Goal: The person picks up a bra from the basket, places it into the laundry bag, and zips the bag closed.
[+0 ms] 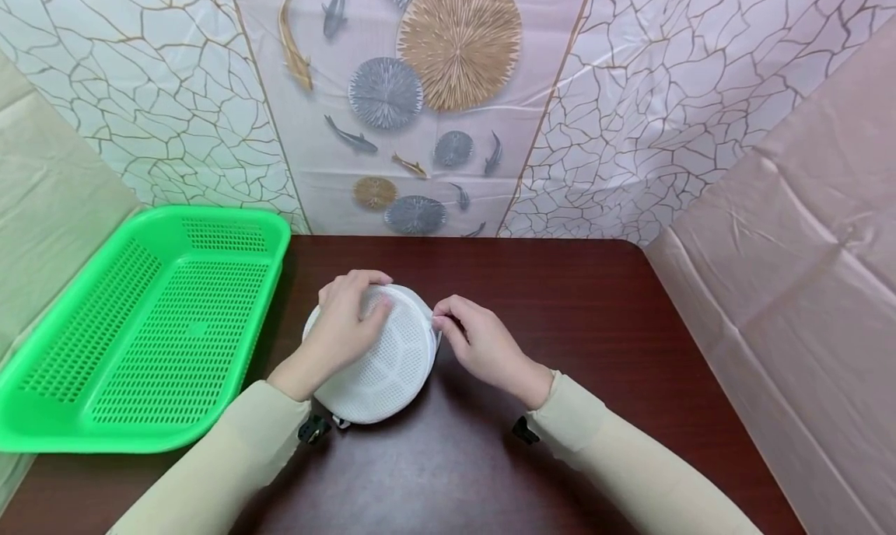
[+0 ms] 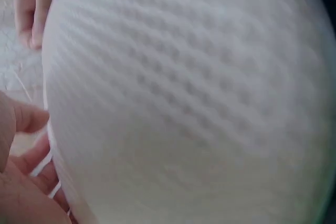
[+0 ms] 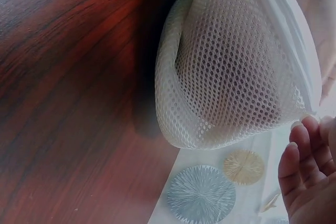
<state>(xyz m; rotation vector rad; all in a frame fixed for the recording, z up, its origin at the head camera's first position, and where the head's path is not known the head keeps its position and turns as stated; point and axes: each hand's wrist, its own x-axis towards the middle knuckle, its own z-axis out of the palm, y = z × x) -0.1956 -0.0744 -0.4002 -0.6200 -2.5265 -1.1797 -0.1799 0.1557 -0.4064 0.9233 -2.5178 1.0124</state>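
Note:
A round white mesh laundry bag (image 1: 392,356) with a zip round its top edge stands on the table before me. My left hand (image 1: 343,317) lies over its upper left side and holds it, thumb on the mesh top and fingers at the far rim. In the left wrist view the bag (image 2: 173,87) fills most of the picture, with the fingers at its edge. My right hand (image 1: 483,344) pinches the zip edge on the bag's right side, thumb against forefinger. The right wrist view shows the bag's mesh wall (image 3: 231,61); whatever the fingertips pinch is too small to make out.
A large green plastic basket (image 1: 276,263) with slotted walls stands to the left, close to my left forearm. Dark red wooden table (image 1: 560,309) extends to the right. A patterned sheet (image 1: 448,193) hangs behind the table, and beige cloth (image 1: 791,286) hangs at the sides.

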